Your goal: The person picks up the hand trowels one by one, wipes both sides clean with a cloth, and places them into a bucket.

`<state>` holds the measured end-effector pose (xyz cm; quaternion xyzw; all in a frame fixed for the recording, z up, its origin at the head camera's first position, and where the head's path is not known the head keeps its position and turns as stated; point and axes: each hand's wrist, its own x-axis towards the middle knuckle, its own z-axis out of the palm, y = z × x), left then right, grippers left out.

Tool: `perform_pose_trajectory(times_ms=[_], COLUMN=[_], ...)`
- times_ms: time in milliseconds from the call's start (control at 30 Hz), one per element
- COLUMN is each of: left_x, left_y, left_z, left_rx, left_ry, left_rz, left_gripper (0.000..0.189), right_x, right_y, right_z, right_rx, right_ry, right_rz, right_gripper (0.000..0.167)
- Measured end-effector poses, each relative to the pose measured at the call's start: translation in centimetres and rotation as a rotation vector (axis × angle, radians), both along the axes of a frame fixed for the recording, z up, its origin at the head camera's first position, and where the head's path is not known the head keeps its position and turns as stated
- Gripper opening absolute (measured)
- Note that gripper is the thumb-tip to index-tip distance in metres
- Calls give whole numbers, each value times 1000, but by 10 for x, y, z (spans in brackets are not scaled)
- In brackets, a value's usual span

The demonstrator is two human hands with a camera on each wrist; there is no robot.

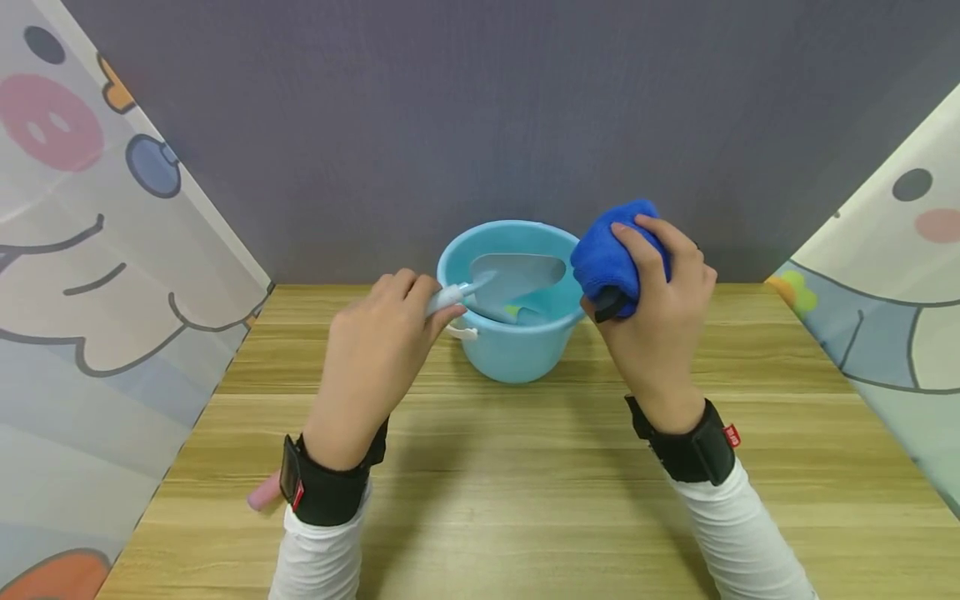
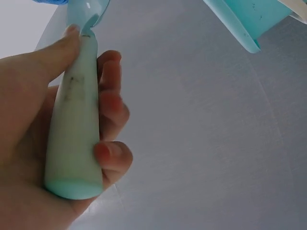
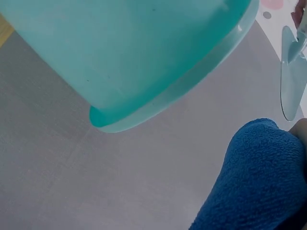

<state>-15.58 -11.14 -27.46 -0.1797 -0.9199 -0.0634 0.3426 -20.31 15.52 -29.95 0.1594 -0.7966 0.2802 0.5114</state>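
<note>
My left hand [image 1: 386, 325] wraps its fingers round the pale handle [image 2: 74, 124] of a hand trowel [image 1: 517, 277]. The trowel's flat, rounded light-blue blade is held over the mouth of a light-blue bucket [image 1: 517, 354]. My right hand [image 1: 660, 300] grips a bundled blue towel [image 1: 611, 254] beside the bucket's right rim, up off the table. A dark strap or band [image 1: 611, 302] shows at the towel's lower end. In the right wrist view the fluffy towel fills the lower right, and the trowel blade [image 3: 291, 81] hangs above it.
Inside the bucket lies a grey-blue thing with a light-green part [image 1: 517, 312], partly hidden by the blade. A pink stick [image 1: 264, 492] lies on the wooden table [image 1: 510, 500] by my left wrist. A grey wall [image 1: 480, 108] stands close behind the bucket, with cartoon-printed panels [image 1: 82, 275] at both sides.
</note>
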Motion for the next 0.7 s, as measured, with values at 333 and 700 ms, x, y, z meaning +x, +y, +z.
perform_pose_trajectory(times_ms=[333, 700], left_x=[-4, -6], left_y=[0, 3], left_z=[-1, 1], left_rx=[4, -27], left_ry=[-33, -25], left_rz=[3, -19], left_gripper=[31, 25], right_x=[0, 12], right_y=[4, -3], right_z=[5, 13], right_rx=[-76, -191], right_ry=[12, 100], right_rz=[15, 197], right_gripper=[65, 55])
